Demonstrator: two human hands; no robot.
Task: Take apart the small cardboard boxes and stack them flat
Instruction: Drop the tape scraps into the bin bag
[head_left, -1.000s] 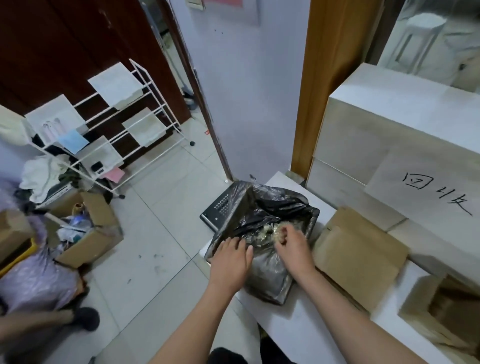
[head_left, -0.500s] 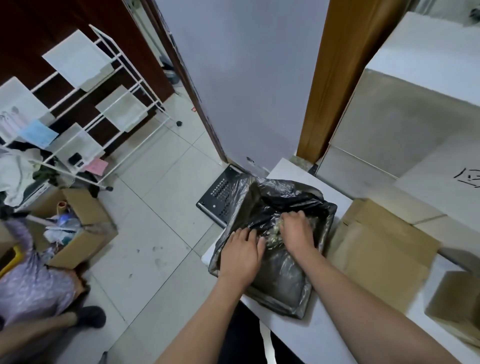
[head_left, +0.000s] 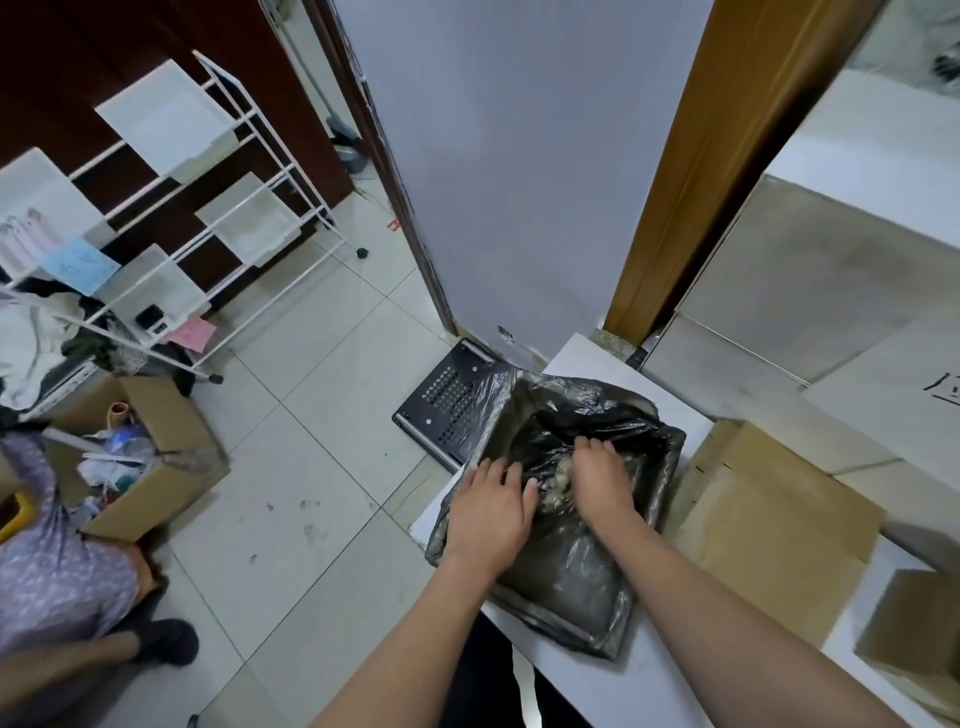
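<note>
A small box wrapped in a black plastic bag (head_left: 571, 577) lies on the white table (head_left: 587, 675) in front of me. My left hand (head_left: 488, 514) rests flat on the bag's near left part, fingers spread. My right hand (head_left: 602, 480) reaches into the bag's opening, fingers curled into the plastic beside a pale crumpled wad (head_left: 558, 486). Flattened brown cardboard (head_left: 779, 525) lies to the right of the bag. A further cardboard box (head_left: 914, 644) stands at the right edge.
A black perforated panel (head_left: 447, 405) leans below the table's far left corner. On the tiled floor at left stands an open cardboard box of clutter (head_left: 150, 467), a white wire rack (head_left: 171, 208) and another person's leg and shoe (head_left: 104, 639). Large pale boxes (head_left: 831, 291) rise at right.
The camera has moved closer and tilted. My right hand has pushed deeper into the bag's opening; my left hand stays flat on the bag.
</note>
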